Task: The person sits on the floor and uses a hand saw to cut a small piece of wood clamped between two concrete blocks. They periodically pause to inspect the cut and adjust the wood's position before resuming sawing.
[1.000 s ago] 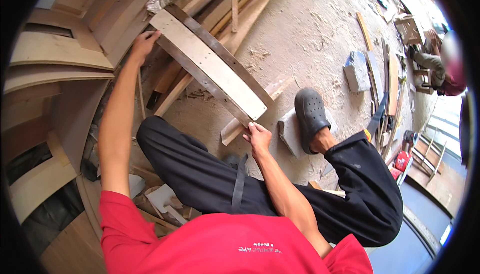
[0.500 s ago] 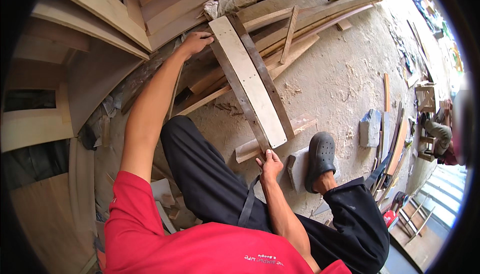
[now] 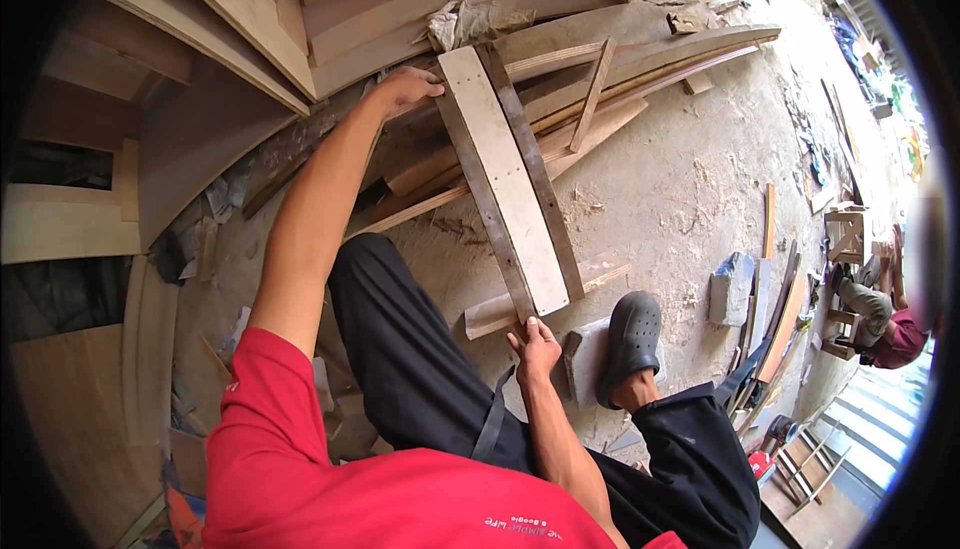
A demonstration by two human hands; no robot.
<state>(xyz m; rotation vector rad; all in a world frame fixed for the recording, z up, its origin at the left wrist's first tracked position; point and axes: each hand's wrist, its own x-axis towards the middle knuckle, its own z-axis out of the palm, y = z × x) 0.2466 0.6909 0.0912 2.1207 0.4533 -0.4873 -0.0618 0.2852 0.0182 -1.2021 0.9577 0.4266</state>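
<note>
A long, slightly curved wooden piece lies across my front, with a pale panel (image 3: 503,181) between a left dark wooden strip (image 3: 482,199) and a right dark wooden strip (image 3: 530,164). Small nail or screw marks dot the panel. My left hand (image 3: 408,91) grips the left strip's outer edge near the far end. At the near end, my right hand (image 3: 537,349) holds the corner of that same strip, thumb on top; its other fingers are partly hidden. Under the near end rests a short wood block (image 3: 490,317), and the far end lies over stacked curved timbers (image 3: 640,79).
Pale wooden cabinet-like frames (image 3: 225,19) stand at the left. My shoe (image 3: 632,334) is beside a grey block (image 3: 585,351). Another block (image 3: 732,289) and loose wood strips (image 3: 780,324) lie to the right. A person (image 3: 880,314) sits at the far right.
In the picture, the wooden piece and both hands appear slightly lower, along with the surroundings as the view shifts. Both hands keep their places at its two ends.
</note>
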